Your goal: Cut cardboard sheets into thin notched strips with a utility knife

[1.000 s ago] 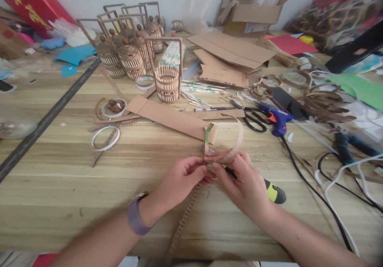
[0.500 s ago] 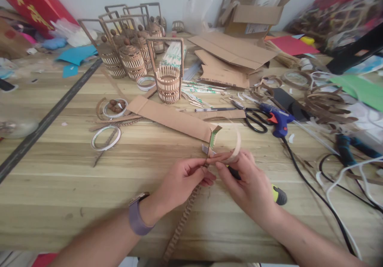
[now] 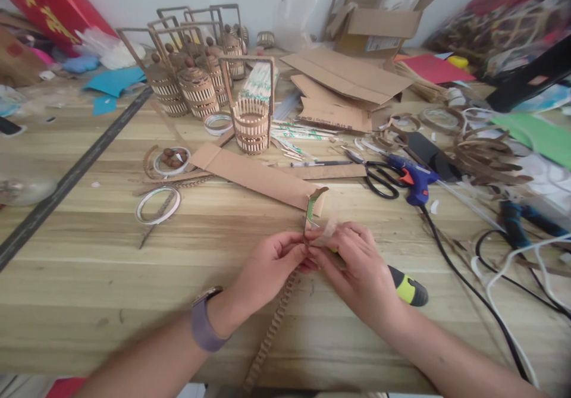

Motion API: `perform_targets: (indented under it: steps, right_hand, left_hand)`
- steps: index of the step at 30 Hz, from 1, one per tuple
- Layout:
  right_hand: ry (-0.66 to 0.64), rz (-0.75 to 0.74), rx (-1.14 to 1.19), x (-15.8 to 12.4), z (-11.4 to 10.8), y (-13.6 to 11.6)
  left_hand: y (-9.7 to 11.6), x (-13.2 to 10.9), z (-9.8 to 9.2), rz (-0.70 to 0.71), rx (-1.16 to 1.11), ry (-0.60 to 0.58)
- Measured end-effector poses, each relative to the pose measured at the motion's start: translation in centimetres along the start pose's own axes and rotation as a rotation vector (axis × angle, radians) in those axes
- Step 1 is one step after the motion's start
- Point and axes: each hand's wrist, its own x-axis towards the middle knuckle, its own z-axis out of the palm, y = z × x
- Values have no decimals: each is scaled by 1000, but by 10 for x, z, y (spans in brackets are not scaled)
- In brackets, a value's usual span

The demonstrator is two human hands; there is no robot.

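Note:
My left hand [image 3: 272,267], with a watch on its wrist, pinches a narrow corrugated cardboard strip [image 3: 273,329]. The strip runs down past the table's front edge, and its upper end, partly green, curls above my fingers. Against the left fingertips, my right hand [image 3: 357,261] is closed on a pale, thin paper strip [image 3: 329,230] that loops over its fingers. What lies exactly between the meeting fingertips is hidden. Under the right hand lies a tool with a black and yellow-green handle [image 3: 408,286]. A flat cardboard piece [image 3: 256,178] lies just beyond both hands.
A small basket of sticks with a tall handle [image 3: 252,127] stands ahead, with several lidded ones [image 3: 198,91] behind. To the right are black-handled scissors [image 3: 381,181], a blue glue gun [image 3: 417,178] and cables. At left lie a tape roll [image 3: 158,206] and brown beads [image 3: 173,157].
My right hand has turned and closed in against the left fingertips. The pale strip's loop has dropped lower. The cardboard strip's upper end has shifted slightly left, and more of the tool handle shows.

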Motion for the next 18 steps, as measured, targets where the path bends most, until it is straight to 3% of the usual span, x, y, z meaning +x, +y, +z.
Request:
perform_targets:
  steps: [18]
  right_hand:
    - [-9,76,65,-1,-4,-1]
  left_hand:
    - [-1,0,0,-5,-12,-13]
